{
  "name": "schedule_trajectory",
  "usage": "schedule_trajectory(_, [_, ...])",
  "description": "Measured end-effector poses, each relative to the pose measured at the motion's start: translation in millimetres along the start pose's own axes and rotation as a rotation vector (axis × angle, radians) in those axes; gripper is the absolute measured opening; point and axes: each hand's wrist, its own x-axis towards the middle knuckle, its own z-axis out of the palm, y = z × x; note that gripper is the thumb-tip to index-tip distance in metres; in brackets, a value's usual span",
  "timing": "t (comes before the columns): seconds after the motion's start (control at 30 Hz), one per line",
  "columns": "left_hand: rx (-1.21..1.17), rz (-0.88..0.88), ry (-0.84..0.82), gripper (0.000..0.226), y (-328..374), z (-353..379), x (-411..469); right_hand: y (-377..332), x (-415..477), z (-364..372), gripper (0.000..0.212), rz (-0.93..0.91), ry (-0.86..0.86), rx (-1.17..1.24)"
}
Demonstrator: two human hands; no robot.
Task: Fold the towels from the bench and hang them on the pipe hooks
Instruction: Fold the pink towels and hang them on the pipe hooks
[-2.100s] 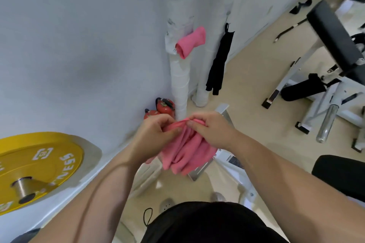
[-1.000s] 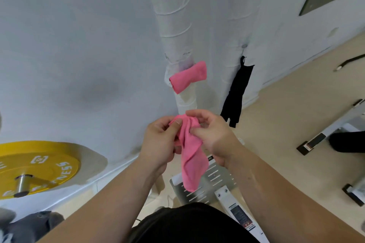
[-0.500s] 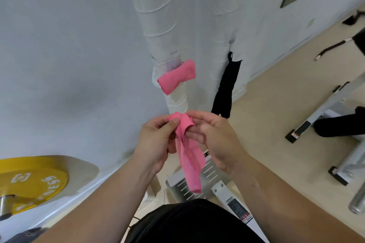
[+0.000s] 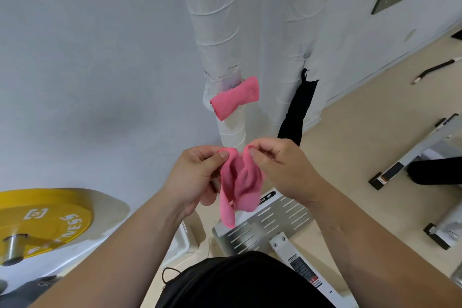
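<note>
Folding step: pink towel held in mid-air, not yet hung.

L hand [image 4: 197, 175] & R hand [image 4: 280, 165] each pinch a top corner of the towel [image 4: 240, 182] w/ fingers closed on it; rest droops, bunched, above the floor. Beyond: pipe [image 4: 225, 57] w/ folded pink towel [image 4: 235, 97] hung, black cloth [image 4: 297, 107] on 2nd pipe. Next, prob: bring corners together, fold neat, reach fwd to a hook; hooks themselves too small to tell.

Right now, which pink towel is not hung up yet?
The pink towel pinched between the left hand and right hand; the other pink towel hangs on the pipe.
</note>
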Motion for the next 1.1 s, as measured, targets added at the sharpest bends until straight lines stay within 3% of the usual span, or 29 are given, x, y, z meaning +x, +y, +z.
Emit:
schedule_trajectory(0.1, [0.018,0.007,-0.045,0.043,1,-3,-2,-1,3,6,0.014,-0.027,-0.004,-0.091])
schedule_trajectory(0.37, [0.039,-0.013,-0.06,0.035,-3,8,-5,0,6,10,0.017,-0.042,0.081,-0.062])
schedule_trajectory(0.5, [0.065,0.023,0.017,0.022,-2,11,-5,0,5,3,0.006,-0.047,0.009,-0.059])
schedule_trajectory(0.67, [0.156,0.117,0.087,0.021,-1,15,-4,-3,4,0,0.013,-0.052,-0.037,-0.095])
schedule_trajectory(1.1, [0.024,0.116,0.041,0.022,-9,24,-10,1,0,9,0.014,-0.023,0.182,-0.045])
